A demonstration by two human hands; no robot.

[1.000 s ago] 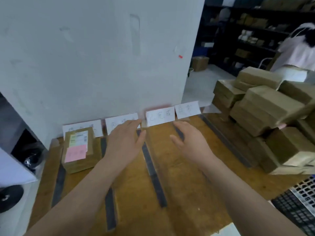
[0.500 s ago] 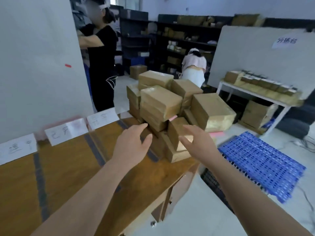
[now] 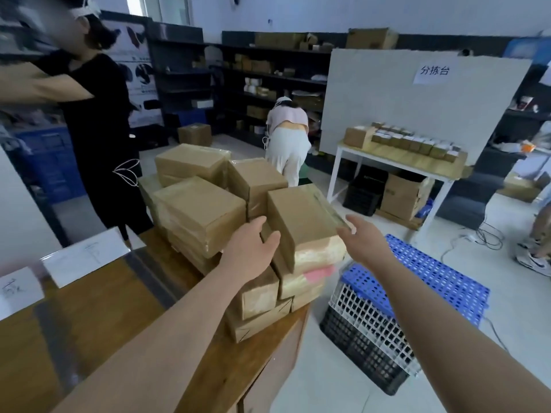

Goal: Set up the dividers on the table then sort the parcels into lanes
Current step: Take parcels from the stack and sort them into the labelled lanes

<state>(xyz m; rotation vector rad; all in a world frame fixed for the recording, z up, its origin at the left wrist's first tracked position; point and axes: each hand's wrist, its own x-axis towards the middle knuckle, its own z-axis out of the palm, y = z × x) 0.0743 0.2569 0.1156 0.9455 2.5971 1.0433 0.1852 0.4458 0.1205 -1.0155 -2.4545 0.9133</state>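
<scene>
Two hands flank the tilted top parcel (image 3: pixel 301 225) on the pile (image 3: pixel 202 213) at the table (image 3: pixel 104 308) end: your left hand (image 3: pixel 250 248) is just beside its left face, your right hand (image 3: pixel 365 241) is near its right edge, and both have fingers spread, grasping nothing. It looks like a stiff, tape-wrapped carton, probably slick and moderately heavy. Press flat palms against the two opposite side faces, low down, rather than pinching the glossy top.

At nine o'clock a label card (image 3: pixel 18 289) runs off the edge, its handwriting illegible; the left hand (image 3: pixel 249 251) and forearm (image 3: pixel 179 323) mask parts of the lower parcels (image 3: pixel 259 296).
</scene>
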